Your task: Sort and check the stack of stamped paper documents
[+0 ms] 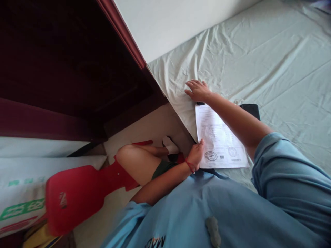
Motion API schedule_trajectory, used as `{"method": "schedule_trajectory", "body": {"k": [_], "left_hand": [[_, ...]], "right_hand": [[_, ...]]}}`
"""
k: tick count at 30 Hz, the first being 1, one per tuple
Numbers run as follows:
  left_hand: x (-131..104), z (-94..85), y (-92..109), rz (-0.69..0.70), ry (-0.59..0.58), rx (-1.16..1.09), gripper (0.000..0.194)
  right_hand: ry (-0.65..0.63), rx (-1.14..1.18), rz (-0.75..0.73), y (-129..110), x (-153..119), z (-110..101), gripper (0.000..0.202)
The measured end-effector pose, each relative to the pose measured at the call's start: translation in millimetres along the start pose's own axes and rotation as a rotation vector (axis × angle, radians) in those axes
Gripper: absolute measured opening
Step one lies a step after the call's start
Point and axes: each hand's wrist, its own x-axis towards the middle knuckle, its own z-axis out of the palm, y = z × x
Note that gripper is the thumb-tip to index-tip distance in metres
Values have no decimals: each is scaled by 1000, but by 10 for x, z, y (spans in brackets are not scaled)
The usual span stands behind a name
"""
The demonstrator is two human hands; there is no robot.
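A white printed paper sheet (219, 137) with two round or oval stamps lies on the pale bed sheet, close to the bed's edge. My left hand (195, 155), with a red string at its wrist, grips the paper's near left edge, thumb on top and fingers hidden beneath. Beyond the paper's far edge, my right hand (198, 90) rests palm down on the cloth, fingers apart and holding nothing. A small dark piece (200, 103) shows under the right wrist at the paper's top; I cannot tell what it is. My right forearm crosses over part of the paper.
To the right of the paper lies a black flat object (250, 111), partly behind my forearm. A red plastic chair (77, 196) stands at lower left, beside a white printed sack (23, 193). Dark wooden furniture (64, 69) fills the upper left. Wrinkled bed sheet (284, 69) spreads right.
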Motion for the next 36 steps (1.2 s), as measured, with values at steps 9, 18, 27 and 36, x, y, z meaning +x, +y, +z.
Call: {"method": "schedule_trajectory", "body": {"k": [9, 18, 27, 36], "left_hand": [[-18, 6, -2, -21, -17, -16, 64], [6, -31, -52, 6, -36, 12, 76], [70, -81, -141, 48, -30, 119, 77], [14, -162, -86, 92, -91, 108, 86]], "right_hand": [[31, 28, 32, 51, -35, 142, 63], [80, 20, 61, -38, -130, 148, 52], [85, -1, 73, -86, -155, 119, 44], [173, -5, 110, -85, -118, -7, 58]]}}
